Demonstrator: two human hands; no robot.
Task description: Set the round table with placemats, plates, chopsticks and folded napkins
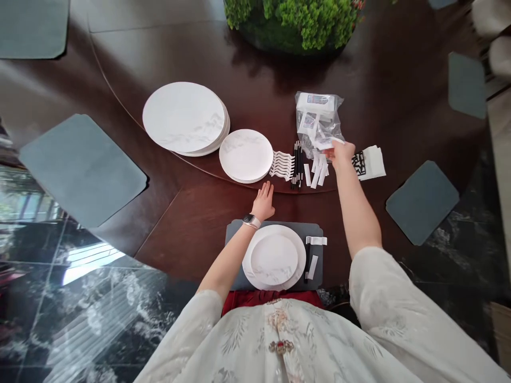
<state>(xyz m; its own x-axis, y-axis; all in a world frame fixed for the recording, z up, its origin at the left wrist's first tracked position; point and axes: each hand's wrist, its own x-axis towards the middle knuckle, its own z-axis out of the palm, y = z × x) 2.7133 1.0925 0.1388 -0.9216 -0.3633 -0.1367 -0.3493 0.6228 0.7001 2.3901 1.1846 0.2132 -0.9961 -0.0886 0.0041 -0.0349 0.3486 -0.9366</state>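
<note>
My left hand rests flat and open on the dark wooden table, just beyond the grey placemat in front of me. On that mat sit a large white plate with a smaller plate on it, black chopsticks, a white rest and a white packet. My right hand reaches forward, fingers pinched on a small white packet beside a clear plastic bag of packets. Loose white packets lie under it.
A stack of large white plates, a stack of small plates, white rests, black chopsticks and folded napkins lie along the turntable rim. Grey placemats ring the table. Green plant centrepiece at the far side.
</note>
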